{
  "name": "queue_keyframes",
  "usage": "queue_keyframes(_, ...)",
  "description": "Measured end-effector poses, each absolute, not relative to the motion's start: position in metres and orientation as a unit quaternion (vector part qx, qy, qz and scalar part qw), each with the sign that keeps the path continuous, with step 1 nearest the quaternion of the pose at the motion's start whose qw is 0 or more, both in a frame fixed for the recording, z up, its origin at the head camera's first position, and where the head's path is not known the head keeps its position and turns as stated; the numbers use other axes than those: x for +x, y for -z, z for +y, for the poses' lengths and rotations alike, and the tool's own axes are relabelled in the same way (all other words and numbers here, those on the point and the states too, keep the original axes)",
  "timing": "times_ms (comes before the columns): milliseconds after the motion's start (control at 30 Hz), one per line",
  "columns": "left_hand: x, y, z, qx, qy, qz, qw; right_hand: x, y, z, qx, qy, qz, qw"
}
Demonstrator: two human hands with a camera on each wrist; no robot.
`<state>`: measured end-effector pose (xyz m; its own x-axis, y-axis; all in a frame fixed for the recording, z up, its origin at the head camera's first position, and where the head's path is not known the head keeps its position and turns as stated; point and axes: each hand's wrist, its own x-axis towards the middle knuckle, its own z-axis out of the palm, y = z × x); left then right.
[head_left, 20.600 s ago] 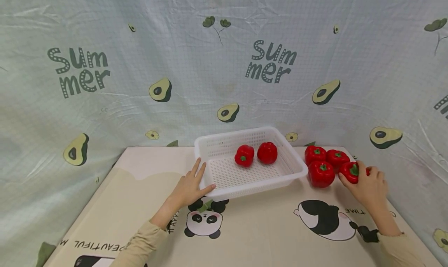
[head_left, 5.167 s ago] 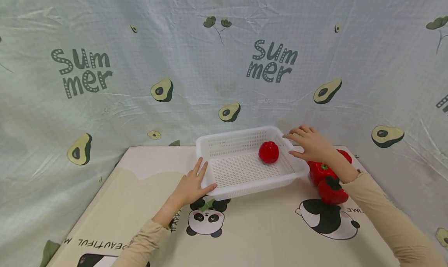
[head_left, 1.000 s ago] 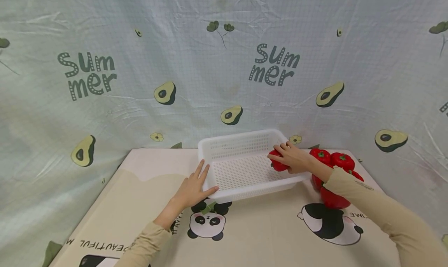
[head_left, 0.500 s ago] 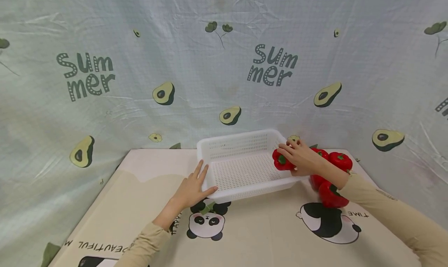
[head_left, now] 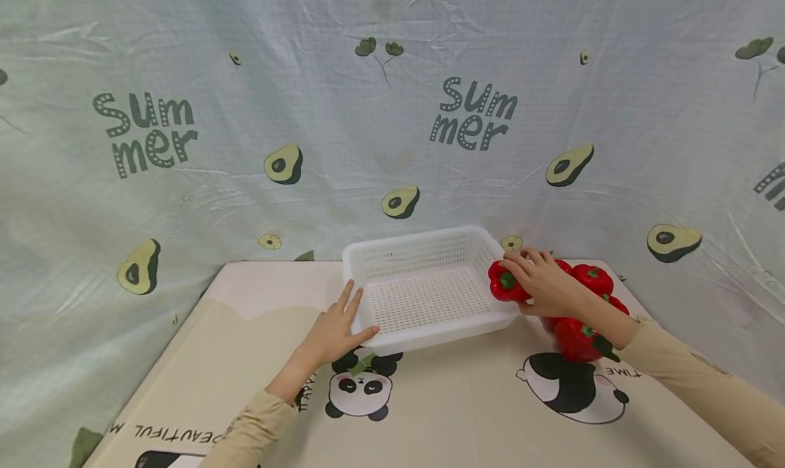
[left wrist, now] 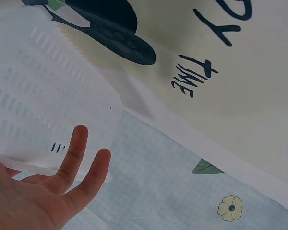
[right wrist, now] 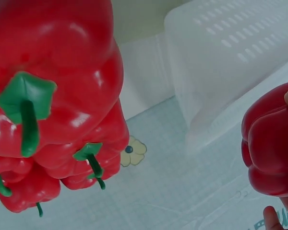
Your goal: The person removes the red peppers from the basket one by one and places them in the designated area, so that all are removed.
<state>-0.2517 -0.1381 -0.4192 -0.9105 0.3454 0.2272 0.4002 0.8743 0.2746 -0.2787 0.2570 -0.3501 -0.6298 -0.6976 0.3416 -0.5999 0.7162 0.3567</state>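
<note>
My right hand (head_left: 548, 283) grips a red bell pepper (head_left: 505, 282) with a green stem over the right rim of a white plastic basket (head_left: 438, 335). In the right wrist view, the held pepper (right wrist: 271, 141) hangs at the right edge with thumb and fingertips around it. The basket has a perforated floor, and nothing lies on it. My left hand (head_left: 334, 326) rests on the basket's left rim, fingers spread and straight. More red bell peppers (head_left: 576, 340) cluster on the table right of the basket, partly hidden behind my right hand and forearm.
The table (head_left: 466, 400) has a cream cover printed with pandas and lettering. Behind and beside it hangs a pale curtain (head_left: 331, 114) with avocado prints. The basket stands near the table's back edge, close to the curtain.
Two peppers lay in the basket at first, then one. In the last second my right hand has lifted that one and carried it right, to the rim. The left hand has stayed put.
</note>
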Motion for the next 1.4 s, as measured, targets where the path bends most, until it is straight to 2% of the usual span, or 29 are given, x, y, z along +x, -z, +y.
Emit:
queue_keyframes(233,-0.253,0.42,-0.139,-0.191,0.161,-0.965,0.085,-0.26,0.348,0.264,0.341,0.082,-0.896,0.272)
queue_keyframes(767,-0.251,0.42,-0.137,-0.192,0.16,-0.964,0.086,-0.21,0.354,0.292,0.26,0.018,-0.911,0.319)
queue_keyframes(1133,-0.251,0.419,-0.137,-0.189,0.161,-0.965,0.086,-0.187,0.358,0.319,0.184,-0.006,-0.94,0.288)
queue_keyframes(1400,-0.251,0.419,-0.137,-0.192,0.158,-0.964,0.091,-0.179,0.37,0.342,0.171,-0.056,-0.929,0.325)
